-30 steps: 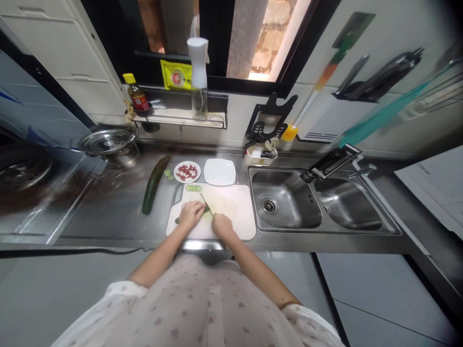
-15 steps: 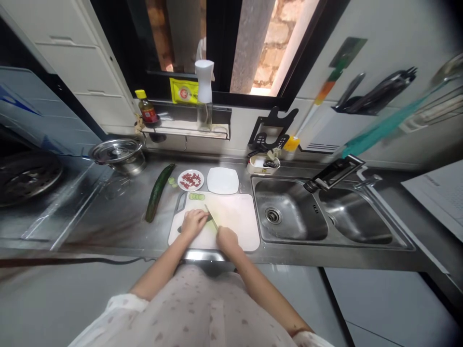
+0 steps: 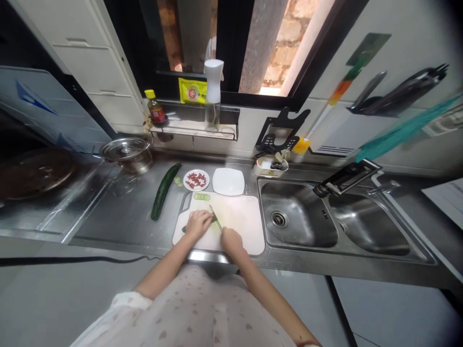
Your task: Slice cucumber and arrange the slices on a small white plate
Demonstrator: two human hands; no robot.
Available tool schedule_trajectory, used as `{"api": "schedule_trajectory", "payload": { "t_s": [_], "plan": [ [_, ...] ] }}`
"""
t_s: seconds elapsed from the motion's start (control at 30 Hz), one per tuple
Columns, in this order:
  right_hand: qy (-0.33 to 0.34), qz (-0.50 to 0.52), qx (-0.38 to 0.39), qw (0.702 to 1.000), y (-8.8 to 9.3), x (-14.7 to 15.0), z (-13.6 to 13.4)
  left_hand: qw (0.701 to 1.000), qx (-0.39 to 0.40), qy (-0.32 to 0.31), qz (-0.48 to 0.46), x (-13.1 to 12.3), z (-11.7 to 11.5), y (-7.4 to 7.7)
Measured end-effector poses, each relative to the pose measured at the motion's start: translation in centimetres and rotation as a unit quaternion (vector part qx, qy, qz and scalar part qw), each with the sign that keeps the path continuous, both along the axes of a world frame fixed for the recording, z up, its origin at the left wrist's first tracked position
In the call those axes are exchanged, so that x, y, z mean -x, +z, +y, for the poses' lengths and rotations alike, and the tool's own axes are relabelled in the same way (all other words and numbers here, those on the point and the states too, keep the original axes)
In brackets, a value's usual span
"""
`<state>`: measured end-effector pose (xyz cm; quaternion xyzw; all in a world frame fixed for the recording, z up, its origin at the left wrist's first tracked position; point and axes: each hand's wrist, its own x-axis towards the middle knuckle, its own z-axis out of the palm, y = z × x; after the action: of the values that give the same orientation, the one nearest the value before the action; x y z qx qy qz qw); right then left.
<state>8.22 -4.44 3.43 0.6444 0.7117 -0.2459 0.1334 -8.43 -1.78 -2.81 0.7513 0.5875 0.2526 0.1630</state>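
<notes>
On the white cutting board (image 3: 249, 219), my right hand (image 3: 232, 242) is wrapped round the handle of a knife (image 3: 216, 218), whose blade points away and to the left. Curled fingers of my left hand (image 3: 198, 223) press on a small dark-green piece of cucumber (image 3: 214, 219), right beside the blade; most of that piece is hidden. A row of pale green cucumber slices (image 3: 201, 196) lies at the board's far left. Left of the board rests a long dark-green cucumber (image 3: 165, 192), with a few more slices (image 3: 178, 181) by its far end.
Behind the board stand a round plate of chopped red bits (image 3: 196, 180) and a square white plate (image 3: 228, 181). To the right is a double steel sink (image 3: 289, 212) with a faucet (image 3: 347, 177). A lidded steel pot (image 3: 126, 153) sits at the back left.
The view has swung a little, so the whole scene sits slightly further right. Both hands stay at the knife and cucumber piece, with hardly any shift on the board.
</notes>
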Motion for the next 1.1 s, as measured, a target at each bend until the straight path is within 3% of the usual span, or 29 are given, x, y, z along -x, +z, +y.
{"api": "schedule_trajectory", "payload": {
  "t_s": [0.4,1.1],
  "plan": [
    [-0.007,0.018,-0.004,1.0,0.1,1.1,1.1,1.0,0.007,-0.008,0.006,0.2,0.0,0.4],
    [-0.017,-0.018,0.03,0.999,0.4,-1.5,-3.0,1.0,0.002,-0.011,-0.009,0.2,-0.1,0.5]
  ]
}}
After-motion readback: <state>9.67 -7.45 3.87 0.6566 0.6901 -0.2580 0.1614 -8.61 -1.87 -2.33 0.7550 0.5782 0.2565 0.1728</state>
